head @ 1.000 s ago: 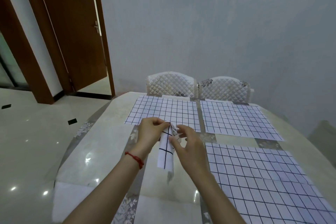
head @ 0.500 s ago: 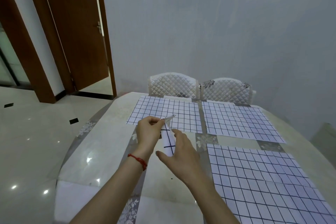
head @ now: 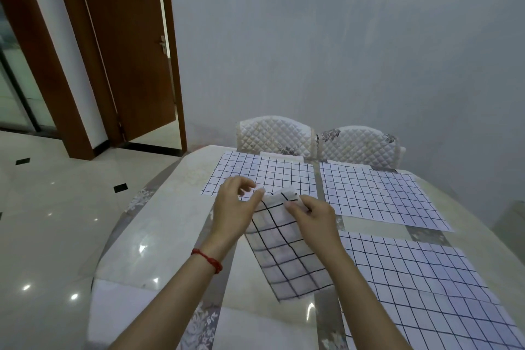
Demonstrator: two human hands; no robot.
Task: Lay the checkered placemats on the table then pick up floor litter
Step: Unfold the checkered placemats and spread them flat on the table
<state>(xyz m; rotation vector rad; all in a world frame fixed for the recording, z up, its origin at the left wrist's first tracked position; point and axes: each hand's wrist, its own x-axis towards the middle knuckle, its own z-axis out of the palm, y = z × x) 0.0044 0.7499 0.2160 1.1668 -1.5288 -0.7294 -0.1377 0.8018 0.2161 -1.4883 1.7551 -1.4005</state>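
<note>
A partly unfolded white checkered placemat (head: 287,253) hangs between my hands above the marble table (head: 159,236). My left hand (head: 233,207) pinches its top left edge, and my right hand (head: 315,216) pinches its top right edge. Three more checkered placemats lie flat on the table: one at the far left (head: 272,173), one at the far right (head: 375,193), one at the near right (head: 426,287).
Two white quilted chairs (head: 321,139) stand at the table's far end against a grey wall. A brown wooden door (head: 127,51) stands open at the left. Glossy white floor tiles (head: 51,221) with small black inserts spread to the left of the table.
The folded placemat has opened from a narrow strip into a wider sheet. My hands have moved apart, each now on a top edge.
</note>
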